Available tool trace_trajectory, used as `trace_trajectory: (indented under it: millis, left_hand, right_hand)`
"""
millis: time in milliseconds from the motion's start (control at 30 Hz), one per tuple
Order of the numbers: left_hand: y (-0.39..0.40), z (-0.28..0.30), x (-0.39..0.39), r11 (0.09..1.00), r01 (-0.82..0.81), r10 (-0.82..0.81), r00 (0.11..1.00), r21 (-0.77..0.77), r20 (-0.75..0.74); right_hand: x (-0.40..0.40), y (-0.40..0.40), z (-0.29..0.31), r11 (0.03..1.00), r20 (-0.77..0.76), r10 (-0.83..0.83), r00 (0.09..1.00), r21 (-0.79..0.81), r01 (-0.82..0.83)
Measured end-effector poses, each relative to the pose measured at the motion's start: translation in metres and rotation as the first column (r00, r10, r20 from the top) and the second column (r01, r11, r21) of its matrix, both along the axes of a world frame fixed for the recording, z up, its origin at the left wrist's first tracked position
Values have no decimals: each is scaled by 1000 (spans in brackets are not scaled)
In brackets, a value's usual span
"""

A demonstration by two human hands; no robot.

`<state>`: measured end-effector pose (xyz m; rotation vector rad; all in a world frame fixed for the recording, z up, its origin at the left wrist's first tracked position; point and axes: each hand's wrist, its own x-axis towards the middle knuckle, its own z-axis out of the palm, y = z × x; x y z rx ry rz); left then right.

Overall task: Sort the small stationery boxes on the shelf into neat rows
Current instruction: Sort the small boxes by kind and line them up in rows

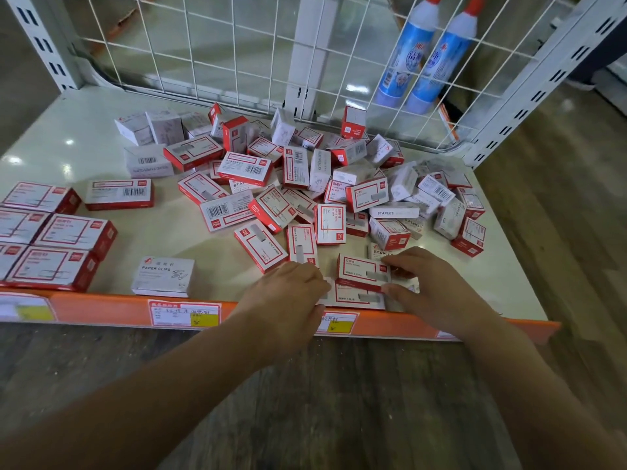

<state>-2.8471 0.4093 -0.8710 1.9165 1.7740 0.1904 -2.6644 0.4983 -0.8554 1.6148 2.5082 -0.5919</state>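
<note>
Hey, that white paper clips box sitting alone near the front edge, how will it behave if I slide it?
The paper clips box lies flat on a broad face, so it probably won't tip or roll. The shelf looks glossy, so it should slide easily. It's likely stiff cardboard.
</note>
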Motion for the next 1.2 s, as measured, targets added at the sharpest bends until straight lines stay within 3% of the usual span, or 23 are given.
trace_trajectory:
  millis: [733, 1200]
  left_hand:
    - [2, 1, 1, 999, 54, -54, 998, -5, -11]
    - [1, -1, 2, 995, 99, -98, 992, 15, -76]
  right_hand:
    - [-5, 14, -8, 993, -43, 78, 996, 88, -74]
    - [-9, 17, -10, 997, -47, 77, 996, 31, -76]
